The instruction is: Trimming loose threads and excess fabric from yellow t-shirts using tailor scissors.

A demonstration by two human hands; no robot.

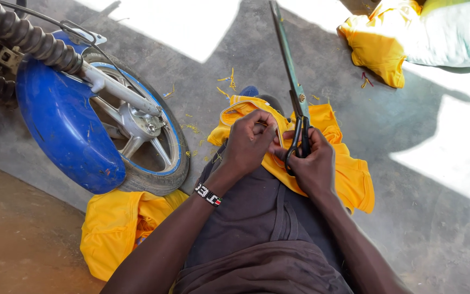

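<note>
1. Head view, looking down at a seated person's lap. The left hand (248, 142) pinches a fold of yellow cloth (349, 174) lying across dark trousers (262, 218); its grip is closed on the cloth's edge.
2. The right hand (314, 166) has its fingers through the handles of long scissors (295, 81). This grip is closed on the handles. The blades are together and point up and away from the body, toward the top of the frame.
3. The step in hand looks like cutting or trimming the cloth, with the scissors lifted clear of it at this moment. I judge the next move calls for opening the blades, bringing them down to the pinched edge, and keeping the cloth taut between the hands.
4. A beaded wristband (208, 194) sits on the left wrist.
5. The floor (420, 218) is grey concrete, part in shade and part in bright sunlight. Small yellow scraps (229, 81) are scattered on it beyond the knees.
6. To the left stands a motorbike wheel (142, 136) with a blue mudguard (63, 125), close beside the person.
7. More yellow cloth lies in a pile (112, 223) by the left thigh, below the wheel.
8. At top right is another yellow bundle (373, 46), against a pale sack (452, 32), well apart from the hands.
</note>
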